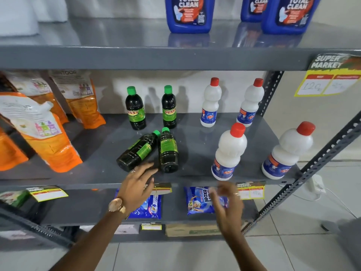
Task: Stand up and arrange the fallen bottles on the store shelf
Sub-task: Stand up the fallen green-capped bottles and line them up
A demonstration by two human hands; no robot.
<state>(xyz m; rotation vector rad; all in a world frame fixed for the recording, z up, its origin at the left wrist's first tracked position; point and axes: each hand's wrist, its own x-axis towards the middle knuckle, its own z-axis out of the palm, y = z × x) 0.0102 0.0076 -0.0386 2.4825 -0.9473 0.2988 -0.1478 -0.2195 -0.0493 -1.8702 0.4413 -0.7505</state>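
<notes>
Two dark bottles (149,151) (green caps) lie fallen on a grey shelf (195,173). Left hand (136,184) reaches them, fingers spread, empty; right hand (227,200) open, blurred.

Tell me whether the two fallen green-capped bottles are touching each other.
Touching. In the head view the left fallen bottle leans its cap end against the neck of the right fallen bottle; no gap shows.

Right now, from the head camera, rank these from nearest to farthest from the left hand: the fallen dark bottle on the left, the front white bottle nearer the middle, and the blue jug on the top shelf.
1. Fallen dark bottle, just beyond the left hand.
2. Front white bottle, to the right.
3. Blue jug, top shelf.
</notes>
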